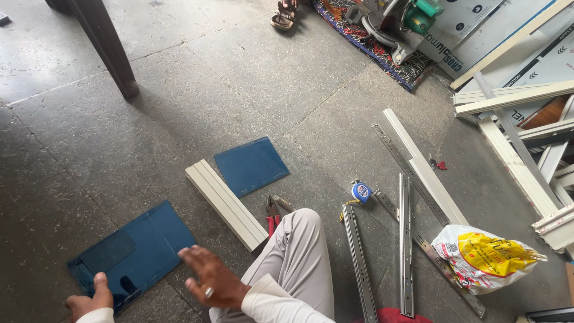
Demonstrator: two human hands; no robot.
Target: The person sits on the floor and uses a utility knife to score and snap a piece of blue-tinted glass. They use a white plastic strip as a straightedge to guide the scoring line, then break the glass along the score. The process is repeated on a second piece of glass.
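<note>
Grey stone floor (239, 72); blue pane (134, 254) under left hand (89, 299); cream profile (226, 204), second pane (251, 165) beyond right hand (212, 281); pliers (274, 214), tape (361, 192), rails (406, 239), bag (484, 257) further right.

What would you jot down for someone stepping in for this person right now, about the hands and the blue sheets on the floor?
Left hand: thumb pressing the near blue sheet flat on the floor.
Right hand: open, holding nothing, hovering beside that sheet.
Second blue sheet lies farther off, beyond the cream profile piece.
Pliers and tape measure lie by the knee, metal rails to the right.
Done and left: cannot tell; both sheets lie loose.
</note>
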